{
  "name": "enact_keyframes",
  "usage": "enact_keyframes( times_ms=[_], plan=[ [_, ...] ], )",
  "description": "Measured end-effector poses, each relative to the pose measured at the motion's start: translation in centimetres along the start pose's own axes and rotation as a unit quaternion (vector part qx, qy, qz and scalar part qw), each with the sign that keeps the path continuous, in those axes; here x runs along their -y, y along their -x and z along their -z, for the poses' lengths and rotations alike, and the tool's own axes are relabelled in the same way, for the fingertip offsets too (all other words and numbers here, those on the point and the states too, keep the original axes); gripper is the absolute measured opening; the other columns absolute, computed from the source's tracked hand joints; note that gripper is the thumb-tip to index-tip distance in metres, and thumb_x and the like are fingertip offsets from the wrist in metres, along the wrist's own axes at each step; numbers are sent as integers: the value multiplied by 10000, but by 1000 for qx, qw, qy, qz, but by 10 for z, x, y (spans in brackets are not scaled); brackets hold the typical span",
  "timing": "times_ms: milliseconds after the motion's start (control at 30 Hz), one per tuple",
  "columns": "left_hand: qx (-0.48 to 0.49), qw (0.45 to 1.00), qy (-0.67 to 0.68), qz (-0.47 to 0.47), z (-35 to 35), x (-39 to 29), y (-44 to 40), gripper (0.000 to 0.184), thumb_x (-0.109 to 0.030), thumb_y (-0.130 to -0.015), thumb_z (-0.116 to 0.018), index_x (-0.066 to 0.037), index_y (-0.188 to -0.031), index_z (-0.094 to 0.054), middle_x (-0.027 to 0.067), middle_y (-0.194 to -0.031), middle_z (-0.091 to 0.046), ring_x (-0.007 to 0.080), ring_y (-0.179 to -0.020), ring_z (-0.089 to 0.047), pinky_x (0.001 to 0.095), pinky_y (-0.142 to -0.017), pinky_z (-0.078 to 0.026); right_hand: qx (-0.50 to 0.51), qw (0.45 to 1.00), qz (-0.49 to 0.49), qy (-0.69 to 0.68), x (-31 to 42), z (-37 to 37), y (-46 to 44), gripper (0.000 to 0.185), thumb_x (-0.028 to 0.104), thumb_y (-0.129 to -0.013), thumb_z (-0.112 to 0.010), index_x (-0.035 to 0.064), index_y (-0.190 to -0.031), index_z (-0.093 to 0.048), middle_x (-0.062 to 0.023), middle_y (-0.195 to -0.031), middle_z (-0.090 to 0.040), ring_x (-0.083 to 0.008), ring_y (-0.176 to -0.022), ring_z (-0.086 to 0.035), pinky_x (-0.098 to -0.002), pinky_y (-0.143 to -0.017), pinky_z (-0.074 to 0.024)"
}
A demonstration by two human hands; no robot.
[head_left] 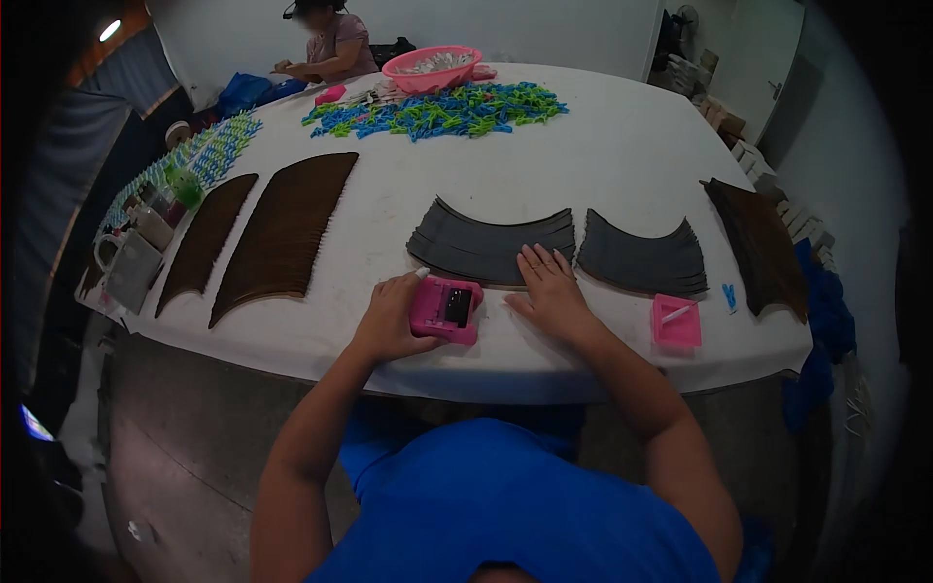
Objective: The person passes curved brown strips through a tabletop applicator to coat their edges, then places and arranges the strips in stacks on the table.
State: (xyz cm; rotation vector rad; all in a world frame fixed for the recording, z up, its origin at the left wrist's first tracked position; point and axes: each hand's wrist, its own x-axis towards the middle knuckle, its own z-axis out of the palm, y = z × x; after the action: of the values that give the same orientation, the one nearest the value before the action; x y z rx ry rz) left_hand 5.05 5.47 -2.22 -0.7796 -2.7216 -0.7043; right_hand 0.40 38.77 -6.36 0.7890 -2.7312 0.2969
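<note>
My left hand (389,319) is wrapped round the left side of a small pink plastic holder (421,313) with a black part in it, near the table's front edge. My right hand (552,294) lies open, its fingertips on the lower edge of a curved row of overlapping dark grey strips (486,241). To the right of that row is a shorter row of the same strips (643,255). A pink square tray (690,335) with a white stick (677,314) in it sits right of my right hand.
Rows of brown strips (287,233) lie left, with another brown row (758,248) far right. Blue and green clips (437,112) are heaped at the back beside a pink basket (413,81). A seated person (340,49) works behind. Bottles (151,228) stand left.
</note>
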Motion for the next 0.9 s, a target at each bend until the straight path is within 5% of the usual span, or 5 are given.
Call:
enact_keyframes(
  times_ms=[500,900],
  plan=[
    [18,998,-29,53,-11,4,8,1167,-448,-618,-953,11,-1541,-407,256,-1400,-562,454,-1278,-546,516,-1142,-413,-19,999,-16,-32,3,-7,3,765,521,-1029,-558,-42,-1542,-483,-214,-1644,-432,-347,-1570,-327,-511,-1303,-162],
    [-12,1000,-25,-3,-3,-1,1,1137,-495,-638,-925,13,-1524,-426,257,-1366,-584,434,-1279,-558,503,-1132,-399,-67,997,-18,-44,3,-6,2,693,423,-958,-673,-42,-1462,-570,-213,-1566,-525,-351,-1513,-416,-514,-1281,-232]
  ],
)
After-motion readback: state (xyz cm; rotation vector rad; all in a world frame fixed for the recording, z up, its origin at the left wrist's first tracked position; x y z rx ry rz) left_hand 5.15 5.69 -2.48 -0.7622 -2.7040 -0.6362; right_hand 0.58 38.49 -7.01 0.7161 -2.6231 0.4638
